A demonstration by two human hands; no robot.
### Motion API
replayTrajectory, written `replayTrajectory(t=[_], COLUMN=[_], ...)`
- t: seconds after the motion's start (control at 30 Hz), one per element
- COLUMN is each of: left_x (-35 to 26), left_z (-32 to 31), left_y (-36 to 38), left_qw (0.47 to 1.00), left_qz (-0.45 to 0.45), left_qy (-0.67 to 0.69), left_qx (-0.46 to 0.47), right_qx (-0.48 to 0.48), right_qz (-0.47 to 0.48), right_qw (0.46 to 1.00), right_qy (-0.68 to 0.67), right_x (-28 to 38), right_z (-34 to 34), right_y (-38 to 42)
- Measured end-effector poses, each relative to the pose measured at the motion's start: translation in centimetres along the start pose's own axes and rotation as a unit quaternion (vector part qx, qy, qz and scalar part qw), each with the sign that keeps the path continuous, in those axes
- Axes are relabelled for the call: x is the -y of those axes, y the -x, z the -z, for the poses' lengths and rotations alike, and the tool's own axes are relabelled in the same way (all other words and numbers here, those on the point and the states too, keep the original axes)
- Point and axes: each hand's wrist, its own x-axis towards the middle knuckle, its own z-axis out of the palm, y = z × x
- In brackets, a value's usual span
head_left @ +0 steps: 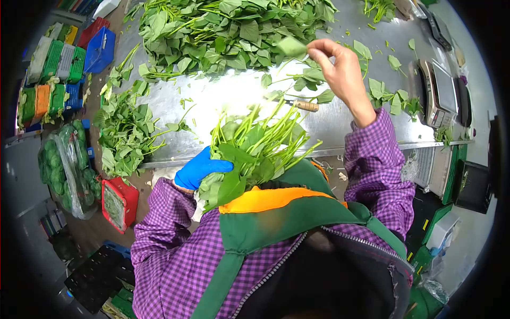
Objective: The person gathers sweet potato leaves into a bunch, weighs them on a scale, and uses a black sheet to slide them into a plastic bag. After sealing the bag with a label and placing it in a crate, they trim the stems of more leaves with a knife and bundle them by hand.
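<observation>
My left hand, in a blue glove, is closed around a bunch of leafy greens with long green stems. The bunch is close to my body, at the front edge of the metal table. My bare right hand is raised over the table, its thumb and fingers pinched on a single green leaf, slightly blurred. Below that hand, a knife with a wooden handle lies on the table, its blade partly covered by leaves. A large heap of the same greens spreads across the far side.
A smaller pile of greens hangs over the table's left edge. Loose sprigs lie near a weighing scale on the right. On the left are a blue crate, stacked coloured crates, a bagged load of greens and a red crate.
</observation>
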Motion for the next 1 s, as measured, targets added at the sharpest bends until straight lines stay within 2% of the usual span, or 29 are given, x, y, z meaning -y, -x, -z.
replayTrajectory(t=[0.07, 0.17, 0.27, 0.37, 0.4, 0.43, 0.5, 0.53, 0.57, 0.63, 0.73, 0.77, 0.83, 0.87, 1.0], left_x=[-0.3, -0.6, -1.1, -1.1, -0.9, -0.5, -0.6, -0.9, -1.0, -0.7, -0.6, -0.7, -0.7, -0.9, -2.1], left_z=[0.0, -0.5, -0.8, -1.5, -1.3, -0.9, -1.0, -1.3, -1.4, -1.0, -0.9, -0.9, -0.8, -1.0, -2.0], left_y=[0.1, -0.2, -0.2, 0.0, 0.0, -0.4, -0.8, -0.6, -0.5, -0.2, 0.0, -0.1, -0.4, -0.4, -0.3], left_qw=[1.0, 1.0, 1.0, 1.0, 1.0, 1.0, 1.0, 0.999, 0.999, 0.999, 0.999, 0.998, 0.999, 0.999, 0.999], left_qz=[0.016, 0.01, 0.009, -0.007, -0.003, -0.012, -0.022, -0.022, -0.023, -0.02, -0.012, -0.006, -0.006, -0.004, -0.011], left_qy=[-0.01, -0.011, -0.026, 0.011, 0.01, 0.009, 0.005, 0.019, 0.032, 0.026, 0.036, 0.05, 0.031, 0.011, -0.014], left_qx=[-0.013, -0.022, -0.008, -0.019, -0.019, -0.019, -0.017, -0.019, -0.023, -0.033, -0.035, -0.026, -0.031, -0.036, -0.031], right_qx=[0.064, 0.236, 0.254, 0.235, 0.223, 0.221, 0.216, 0.265, 0.263, 0.254, 0.08, 0.08, -0.011, -0.021, -0.012], right_qz=[0.141, 0.18, 0.145, 0.126, 0.166, 0.161, 0.255, 0.251, 0.251, 0.059, -0.015, -0.015, -0.02, -0.019, -0.027], right_qw=[0.985, 0.955, 0.954, 0.962, 0.957, 0.959, 0.94, 0.931, 0.931, 0.96, 0.996, 0.996, 1.0, 0.999, 0.999], right_qy=[0.071, 0.013, 0.062, 0.05, 0.079, 0.079, 0.063, 0.011, 0.01, -0.105, -0.046, -0.045, -0.004, -0.04, -0.019], right_x=[1.4, 3.5, 1.6, 2.1, 3.2, 3.3, 3.0, 3.2, 3.0, 1.8, -0.8, -0.8, -0.7, -0.7, 0.8], right_z=[-0.3, -2.6, -4.5, -2.2, -2.3, -3.1, -5.1, -5.3, -5.3, -5.1, -2.8, -2.4, -1.9, -2.0, -1.1], right_y=[1.1, 3.8, 4.0, 3.0, 3.6, 4.6, 5.9, 5.9, 5.8, 5.1, 2.3, 2.0, 1.4, 1.1, 0.8])
